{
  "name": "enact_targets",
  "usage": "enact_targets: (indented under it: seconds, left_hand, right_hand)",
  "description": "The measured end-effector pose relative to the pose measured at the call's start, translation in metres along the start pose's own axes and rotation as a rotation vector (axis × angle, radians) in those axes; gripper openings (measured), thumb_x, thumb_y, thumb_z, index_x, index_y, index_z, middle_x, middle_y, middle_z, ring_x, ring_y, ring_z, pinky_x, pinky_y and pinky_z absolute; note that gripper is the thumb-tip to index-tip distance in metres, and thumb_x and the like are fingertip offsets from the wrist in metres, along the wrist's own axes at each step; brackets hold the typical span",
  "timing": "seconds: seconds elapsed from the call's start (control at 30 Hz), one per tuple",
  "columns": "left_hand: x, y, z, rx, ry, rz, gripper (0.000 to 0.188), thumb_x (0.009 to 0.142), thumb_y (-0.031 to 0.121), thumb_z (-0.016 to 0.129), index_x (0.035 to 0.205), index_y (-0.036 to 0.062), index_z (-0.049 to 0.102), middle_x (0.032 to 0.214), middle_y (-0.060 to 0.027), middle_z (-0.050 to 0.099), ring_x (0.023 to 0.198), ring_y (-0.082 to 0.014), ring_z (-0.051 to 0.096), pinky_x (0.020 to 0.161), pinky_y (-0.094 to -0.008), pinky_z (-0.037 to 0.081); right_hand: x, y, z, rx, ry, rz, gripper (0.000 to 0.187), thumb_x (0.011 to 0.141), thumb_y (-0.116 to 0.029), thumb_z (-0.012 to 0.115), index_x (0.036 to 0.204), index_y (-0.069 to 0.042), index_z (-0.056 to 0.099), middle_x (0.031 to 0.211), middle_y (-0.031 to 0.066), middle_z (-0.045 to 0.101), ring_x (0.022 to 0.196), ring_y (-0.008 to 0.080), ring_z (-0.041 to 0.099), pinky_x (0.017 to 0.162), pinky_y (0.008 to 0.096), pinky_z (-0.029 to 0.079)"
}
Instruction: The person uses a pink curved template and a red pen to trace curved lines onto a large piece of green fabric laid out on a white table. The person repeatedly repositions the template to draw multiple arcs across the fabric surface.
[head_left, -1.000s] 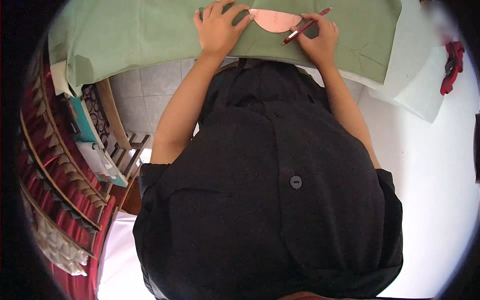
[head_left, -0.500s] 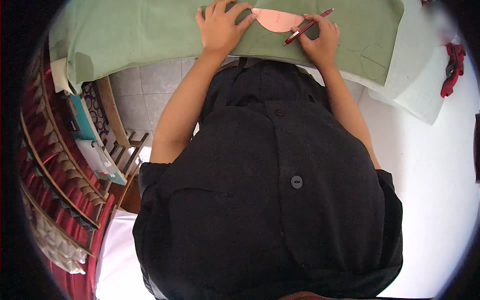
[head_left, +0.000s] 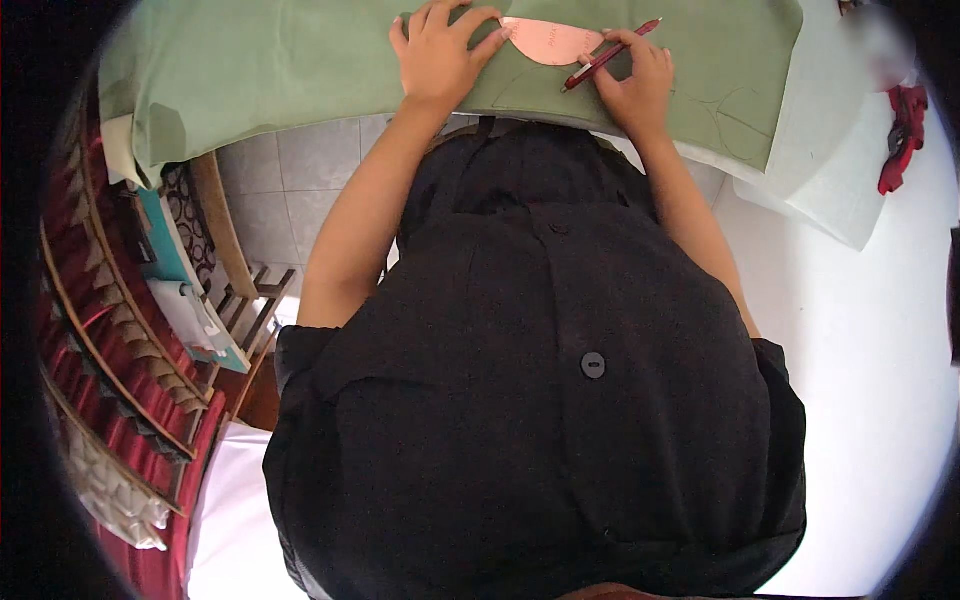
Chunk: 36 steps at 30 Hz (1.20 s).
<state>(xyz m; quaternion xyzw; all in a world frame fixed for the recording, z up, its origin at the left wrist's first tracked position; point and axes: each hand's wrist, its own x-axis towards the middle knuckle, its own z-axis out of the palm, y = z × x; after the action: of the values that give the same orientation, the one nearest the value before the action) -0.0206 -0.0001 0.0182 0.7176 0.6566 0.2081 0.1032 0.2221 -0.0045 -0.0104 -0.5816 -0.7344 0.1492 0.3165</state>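
Observation:
A pink paper pattern piece (head_left: 552, 43), straight along the top and curved below, lies on green fabric (head_left: 290, 70). My left hand (head_left: 440, 55) rests with fingers spread on the fabric, its thumb and index fingertips touching the pattern's left corner. In my right hand (head_left: 640, 85) is a dark red pen (head_left: 612, 54), held slanting, its lower end toward the fabric just below the pattern. The right fingertips also reach the pattern's right corner. Thin curved lines are drawn on the fabric beneath the pattern and to the right of my right hand.
Pale sheet material (head_left: 825, 170) sticks out from under the fabric at the right, near a dark red cloth strip (head_left: 904, 140). On the left are a wooden rack (head_left: 250, 290), a teal board (head_left: 170, 230) and red pleated fabric (head_left: 110, 350). Grey tiles (head_left: 255, 165) cover the floor.
The pen and my right hand have shifted very slightly left in the view. Both hands keep the same hold, and the pattern lies much as before.

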Motion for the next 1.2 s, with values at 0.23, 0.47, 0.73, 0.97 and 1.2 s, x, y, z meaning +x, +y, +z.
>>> enact_targets:
  seconds: [0.23,0.47,0.73,0.97,1.2]
  left_hand:
    - [0.001,0.002,0.005,0.023,0.025,-0.014,0.028,0.081,0.036,0.068,0.102,0.0179,0.069,0.121,-0.0084,0.056,0.117,-0.0304,0.047,0.104,-0.0529,0.027]
    - [0.001,0.007,0.002,-0.034,0.081,-0.005,0.022,0.081,0.031,0.067,0.098,0.0183,0.071,0.113,-0.0067,0.061,0.11,-0.028,0.053,0.106,-0.0555,0.024]
    - [-0.003,-0.015,0.019,0.097,0.123,0.113,0.028,0.079,0.048,0.069,0.1,0.0311,0.071,0.115,0.0032,0.061,0.113,-0.0204,0.052,0.101,-0.051,0.029]
    - [0.0,0.006,0.007,0.24,0.063,0.435,0.024,0.08,0.026,0.066,0.103,0.0288,0.07,0.113,0.0052,0.062,0.111,-0.0176,0.055,0.101,-0.0553,0.029]
    - [-0.017,0.024,0.013,0.064,-0.145,0.421,0.035,0.078,0.016,0.06,0.112,0.0212,0.065,0.115,0.0032,0.063,0.113,-0.0163,0.056,0.1,-0.064,0.029]
  right_hand:
    - [-0.001,0.003,-0.002,-0.016,-0.003,-0.038,0.045,0.068,-0.037,0.078,0.105,-0.016,0.064,0.104,0.001,0.068,0.105,0.0246,0.058,0.102,0.0554,0.03]
    - [-0.001,0.001,-0.003,-0.038,-0.019,-0.048,0.046,0.067,-0.039,0.078,0.106,-0.017,0.064,0.106,-0.0003,0.068,0.106,0.0239,0.058,0.101,0.0564,0.03]
    - [-0.002,0.002,-0.001,-0.044,-0.019,-0.053,0.047,0.066,-0.037,0.078,0.107,-0.017,0.065,0.104,-0.0006,0.068,0.105,0.0238,0.058,0.1,0.0578,0.03]
    - [0.0,-0.001,-0.005,-0.046,-0.035,-0.042,0.048,0.065,-0.037,0.077,0.107,-0.018,0.065,0.102,-0.0012,0.068,0.105,0.0231,0.058,0.101,0.057,0.03]
    - [-0.001,0.0,-0.003,0.024,0.025,-0.02,0.042,0.071,-0.032,0.075,0.109,-0.017,0.064,0.102,-0.001,0.068,0.104,0.0213,0.059,0.103,0.0541,0.027]
